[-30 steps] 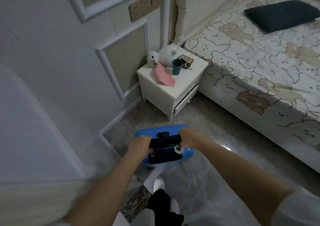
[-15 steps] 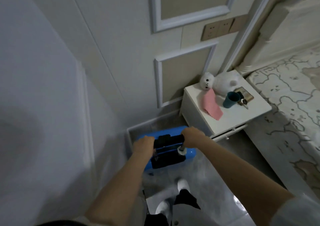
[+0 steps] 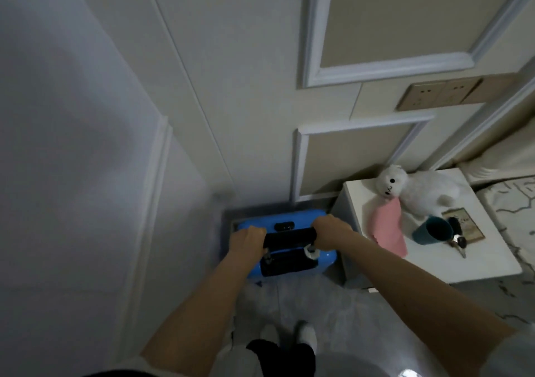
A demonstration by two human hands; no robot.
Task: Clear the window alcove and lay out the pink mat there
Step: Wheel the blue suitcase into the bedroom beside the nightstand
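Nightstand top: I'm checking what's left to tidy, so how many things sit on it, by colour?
White: 1, the plush toy
Pink: 1, the folded pink cloth
Teal: 1, the cup
Tan: 1, the flat card under the keys
Dark: 1, the keys
Total: 5

My hands (image 3: 249, 239) (image 3: 333, 232) cover the handle (image 3: 289, 236) ends; I can't see the suitcase (image 3: 254, 221) base; the bed (image 3: 515, 197) is cropped.
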